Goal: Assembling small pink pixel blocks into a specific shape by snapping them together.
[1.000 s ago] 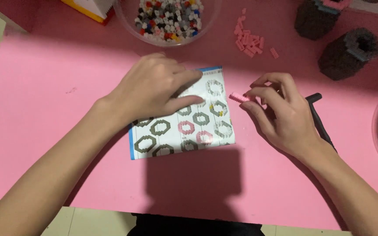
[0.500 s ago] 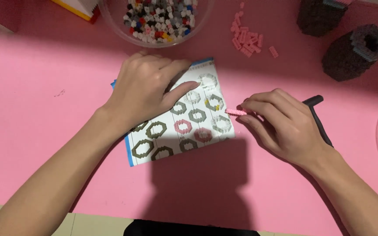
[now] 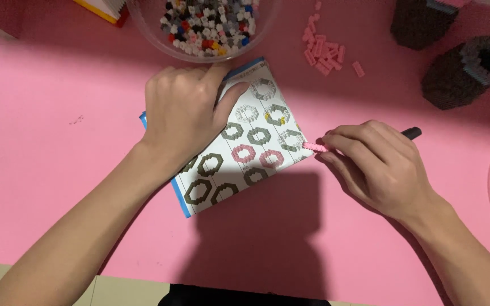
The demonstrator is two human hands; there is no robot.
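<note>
The left hand (image 3: 185, 113) lies flat, fingers spread, on the instruction sheet (image 3: 239, 141) (printed with ring patterns) on the pink surface (image 3: 58, 170). The right hand (image 3: 375, 164) pinches a small pink brick strip (image 3: 315, 147) just beside the sheet's right edge.

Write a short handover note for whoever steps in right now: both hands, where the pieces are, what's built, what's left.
Left hand: flat on the instruction sheet, pinning it to the pink table.
Right hand: fingers pinch a short pink brick strip at the sheet's right edge.
Loose pink bricks lie above; mixed bricks in the clear bowl.
Built: two dark hollow towers, top right.
Left: the pink strip is not yet joined to anything.
</note>
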